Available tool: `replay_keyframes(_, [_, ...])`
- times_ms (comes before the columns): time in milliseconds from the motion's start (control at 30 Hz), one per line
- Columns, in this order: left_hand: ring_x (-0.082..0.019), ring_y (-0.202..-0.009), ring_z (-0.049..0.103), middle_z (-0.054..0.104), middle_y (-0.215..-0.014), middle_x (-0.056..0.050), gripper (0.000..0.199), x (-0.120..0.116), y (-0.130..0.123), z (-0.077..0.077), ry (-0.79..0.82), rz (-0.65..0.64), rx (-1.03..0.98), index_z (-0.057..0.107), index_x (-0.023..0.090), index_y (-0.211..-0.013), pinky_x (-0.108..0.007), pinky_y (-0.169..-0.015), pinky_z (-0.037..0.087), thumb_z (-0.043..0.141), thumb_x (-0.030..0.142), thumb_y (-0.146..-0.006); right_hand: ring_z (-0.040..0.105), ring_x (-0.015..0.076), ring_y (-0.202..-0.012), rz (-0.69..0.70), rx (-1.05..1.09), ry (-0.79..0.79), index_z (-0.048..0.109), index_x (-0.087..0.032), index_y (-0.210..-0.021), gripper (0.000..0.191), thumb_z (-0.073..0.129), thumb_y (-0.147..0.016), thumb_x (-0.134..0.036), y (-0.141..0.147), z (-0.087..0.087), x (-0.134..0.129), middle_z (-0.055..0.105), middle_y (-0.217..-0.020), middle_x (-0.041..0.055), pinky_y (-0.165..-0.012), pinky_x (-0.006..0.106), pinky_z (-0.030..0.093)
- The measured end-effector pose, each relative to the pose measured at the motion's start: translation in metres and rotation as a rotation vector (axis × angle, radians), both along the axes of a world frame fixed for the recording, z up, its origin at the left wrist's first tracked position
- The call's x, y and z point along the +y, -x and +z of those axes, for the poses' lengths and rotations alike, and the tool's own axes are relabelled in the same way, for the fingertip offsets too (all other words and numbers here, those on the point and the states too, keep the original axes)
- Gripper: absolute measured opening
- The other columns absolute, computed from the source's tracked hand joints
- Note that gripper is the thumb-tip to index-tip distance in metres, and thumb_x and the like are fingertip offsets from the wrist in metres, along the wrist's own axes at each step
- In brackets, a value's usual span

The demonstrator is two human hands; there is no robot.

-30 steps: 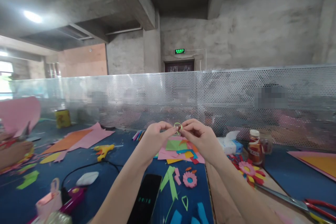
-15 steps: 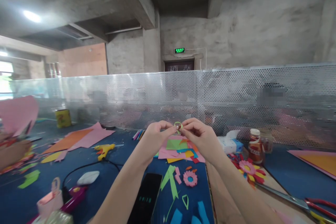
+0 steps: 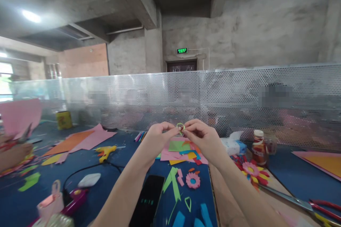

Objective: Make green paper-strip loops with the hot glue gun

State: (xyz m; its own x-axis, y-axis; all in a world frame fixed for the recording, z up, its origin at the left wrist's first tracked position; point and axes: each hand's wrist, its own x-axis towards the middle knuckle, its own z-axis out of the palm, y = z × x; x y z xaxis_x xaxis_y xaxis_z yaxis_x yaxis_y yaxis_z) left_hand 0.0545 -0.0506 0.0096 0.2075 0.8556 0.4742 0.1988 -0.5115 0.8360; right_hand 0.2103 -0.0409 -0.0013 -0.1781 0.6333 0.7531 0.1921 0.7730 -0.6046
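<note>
Held up over the table's middle is a small light-green paper loop (image 3: pixel 181 125), pinched from both sides. My left hand (image 3: pixel 163 133) grips its left side between thumb and finger. From the right, my right hand (image 3: pixel 201 133) holds the other side with closed fingertips, nearly touching the left ones. Beneath the hands lies a stack of coloured paper (image 3: pixel 178 147). Closer to me are green paper strips (image 3: pixel 174 184), a pink paper flower (image 3: pixel 193 181) with a blue centre, a small green loop (image 3: pixel 188 204) and blue paper pieces (image 3: pixel 205 214).
Left of my arms are a black phone (image 3: pixel 147 198), a yellow glue gun (image 3: pixel 106 152) with its cord, and a white case (image 3: pixel 90 180). To the right stand a brown bottle (image 3: pixel 259 149) and scissors (image 3: pixel 293 198). Another person's hand (image 3: pixel 16 156) works at far left. A perforated metal partition (image 3: pixel 133 103) runs behind.
My hands and the green loop stay almost still. At far left, the other person's pink sheet and hand have shifted slightly.
</note>
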Motion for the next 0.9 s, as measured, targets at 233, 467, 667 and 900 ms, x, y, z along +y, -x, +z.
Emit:
replay_keyframes(233, [-0.015,-0.073,0.05,0.06,-0.073,-0.001,0.02,0.0006,-0.0002,0.0017,0.004,0.005,-0.008,0.063,0.018,-0.067,-0.027,-0.068,0.037,0.056,0.035,-0.073,0.058,0.013,-0.073,-0.004,0.002,-0.005,0.062,-0.018,-0.066,0.009,0.059,-0.075,-0.021,0.0005,-0.0003,-0.0005,0.058,-0.085,0.004,-0.064,0.027,0.05])
replay_keyframes(467, [-0.015,-0.072,0.05,0.058,-0.07,0.0,0.02,0.002,0.0003,0.0003,0.001,-0.013,-0.017,0.062,0.018,-0.066,-0.026,-0.067,0.037,0.056,0.035,-0.074,0.058,0.0129,-0.074,-0.011,-0.002,-0.008,0.062,-0.018,-0.066,0.009,0.06,-0.075,-0.021,0.0008,-0.0005,0.0001,0.058,-0.085,0.0038,-0.064,0.027,0.05])
replay_keyframes(667, [-0.015,-0.072,0.05,0.058,-0.071,0.0,0.02,0.0008,-0.0004,0.0013,0.006,-0.002,-0.012,0.062,0.018,-0.066,-0.026,-0.067,0.037,0.056,0.036,-0.074,0.058,0.0117,-0.073,-0.002,0.002,-0.008,0.061,-0.018,-0.066,0.01,0.059,-0.075,-0.02,-0.0005,-0.0015,0.0004,0.057,-0.084,0.0035,-0.065,0.025,0.051])
replay_keyframes(900, [-0.014,-0.072,0.05,0.057,-0.07,0.0,0.02,0.0021,0.0006,0.0,0.007,-0.011,-0.023,0.062,0.018,-0.066,-0.025,-0.067,0.037,0.057,0.036,-0.074,0.057,0.0112,-0.072,-0.007,0.001,-0.014,0.061,-0.017,-0.065,0.01,0.059,-0.075,-0.02,0.001,-0.0009,0.001,0.057,-0.084,0.0035,-0.064,0.024,0.051])
